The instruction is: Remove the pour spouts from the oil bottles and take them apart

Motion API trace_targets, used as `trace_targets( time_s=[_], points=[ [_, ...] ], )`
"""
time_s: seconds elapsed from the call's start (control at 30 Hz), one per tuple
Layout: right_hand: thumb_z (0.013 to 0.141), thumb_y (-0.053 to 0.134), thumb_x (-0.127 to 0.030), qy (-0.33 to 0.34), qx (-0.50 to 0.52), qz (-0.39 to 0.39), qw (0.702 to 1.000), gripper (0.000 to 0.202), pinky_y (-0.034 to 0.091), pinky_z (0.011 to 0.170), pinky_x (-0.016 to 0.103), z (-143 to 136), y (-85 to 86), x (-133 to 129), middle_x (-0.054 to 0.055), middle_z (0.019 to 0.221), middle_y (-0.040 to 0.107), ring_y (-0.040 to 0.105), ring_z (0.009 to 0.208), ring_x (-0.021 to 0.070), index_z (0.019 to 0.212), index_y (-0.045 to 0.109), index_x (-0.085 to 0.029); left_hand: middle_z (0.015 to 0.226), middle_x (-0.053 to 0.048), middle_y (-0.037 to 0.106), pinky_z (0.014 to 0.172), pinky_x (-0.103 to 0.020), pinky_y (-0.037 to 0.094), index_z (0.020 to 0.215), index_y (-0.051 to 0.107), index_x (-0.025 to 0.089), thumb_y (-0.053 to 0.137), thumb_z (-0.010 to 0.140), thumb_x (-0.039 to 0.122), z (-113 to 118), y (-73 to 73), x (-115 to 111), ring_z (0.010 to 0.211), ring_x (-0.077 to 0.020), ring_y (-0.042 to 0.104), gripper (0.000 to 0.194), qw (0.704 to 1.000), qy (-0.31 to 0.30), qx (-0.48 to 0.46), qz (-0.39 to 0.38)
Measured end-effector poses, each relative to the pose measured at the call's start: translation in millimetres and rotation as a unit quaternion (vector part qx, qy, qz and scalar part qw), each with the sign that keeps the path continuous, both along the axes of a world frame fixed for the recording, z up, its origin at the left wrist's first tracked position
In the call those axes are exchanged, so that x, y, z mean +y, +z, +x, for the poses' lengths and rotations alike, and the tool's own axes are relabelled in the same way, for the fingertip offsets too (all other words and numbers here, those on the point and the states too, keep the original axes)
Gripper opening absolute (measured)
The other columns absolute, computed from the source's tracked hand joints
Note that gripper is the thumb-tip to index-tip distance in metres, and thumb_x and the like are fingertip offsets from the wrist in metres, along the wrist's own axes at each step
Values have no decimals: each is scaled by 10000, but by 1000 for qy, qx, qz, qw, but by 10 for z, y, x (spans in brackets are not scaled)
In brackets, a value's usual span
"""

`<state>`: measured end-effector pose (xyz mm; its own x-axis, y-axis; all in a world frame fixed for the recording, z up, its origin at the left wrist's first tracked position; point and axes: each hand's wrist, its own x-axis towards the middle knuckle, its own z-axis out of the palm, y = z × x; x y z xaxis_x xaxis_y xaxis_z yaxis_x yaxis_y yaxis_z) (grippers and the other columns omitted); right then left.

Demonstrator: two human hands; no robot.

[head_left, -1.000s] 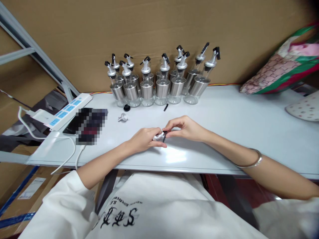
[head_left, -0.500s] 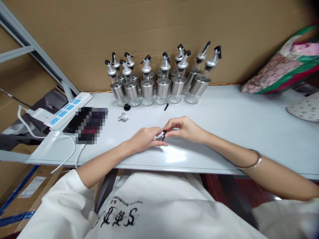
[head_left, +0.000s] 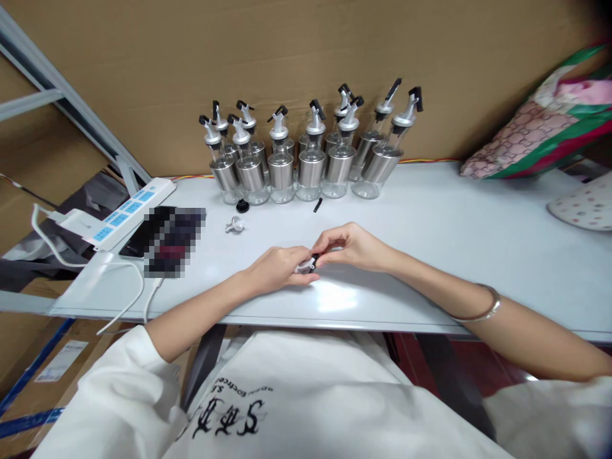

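Observation:
My left hand (head_left: 281,268) is closed around a silver-grey pourer spout (head_left: 304,266), held low over the table. Against the right end of the spout, my right hand (head_left: 351,247) pinches a small black stopper piece (head_left: 314,260) between thumb and fingertips. Fingers hide much of both parts. Beyond the hands lie a loose silver spout (head_left: 235,224), a round black stopper (head_left: 242,206) and a thin black lever (head_left: 317,204). Behind them stand several glass oil bottles (head_left: 281,171) with steel sleeves, topped by silver pourers with black levers.
On the left, a white power strip (head_left: 131,213) with a plugged-in charger (head_left: 79,224) lies beside blurred-out phones (head_left: 174,242) and a white cable (head_left: 142,287). A patterned bag (head_left: 521,137) and a spotted white item (head_left: 586,207) sit at the right. Cardboard (head_left: 306,51) backs the table.
Both hands stay in nearly the same place. The spout and the black piece between them have turned slightly; the rest of the table is unchanged.

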<state>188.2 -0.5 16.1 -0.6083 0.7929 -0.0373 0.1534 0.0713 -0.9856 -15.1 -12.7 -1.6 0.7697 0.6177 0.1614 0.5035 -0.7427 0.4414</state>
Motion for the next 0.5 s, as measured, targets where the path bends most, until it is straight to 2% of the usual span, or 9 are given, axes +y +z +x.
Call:
trace_targets(
  time_s=[0.2, 0.4, 0.5],
  points=[
    [642, 766, -368, -6, -23, 95, 995, 244, 511, 740, 324, 39, 16, 5, 40, 786, 732, 667, 750, 188, 764, 705, -165, 680, 22, 522, 545, -217, 340, 731, 461, 186, 598, 797, 499, 3, -6, 30, 595, -105, 485, 349, 998, 36, -38, -45],
    [627, 778, -371, -32, 7, 106, 994, 247, 515, 739, 321, 6, -19, 4, 41, 813, 724, 656, 764, 183, 755, 709, -172, 686, 25, 514, 545, -215, 336, 725, 439, 188, 616, 786, 497, 1, -28, 40, 595, -103, 469, 362, 996, 50, -57, -44],
    [617, 785, -363, -39, 14, 76, 996, 254, 520, 712, 314, -1, -31, -2, 32, 771, 721, 653, 721, 171, 758, 709, -166, 685, 27, 511, 540, -216, 331, 729, 439, 186, 635, 779, 483, 8, -22, 37, 590, -101, 465, 359, 997, 52, -48, -35]
  ],
)
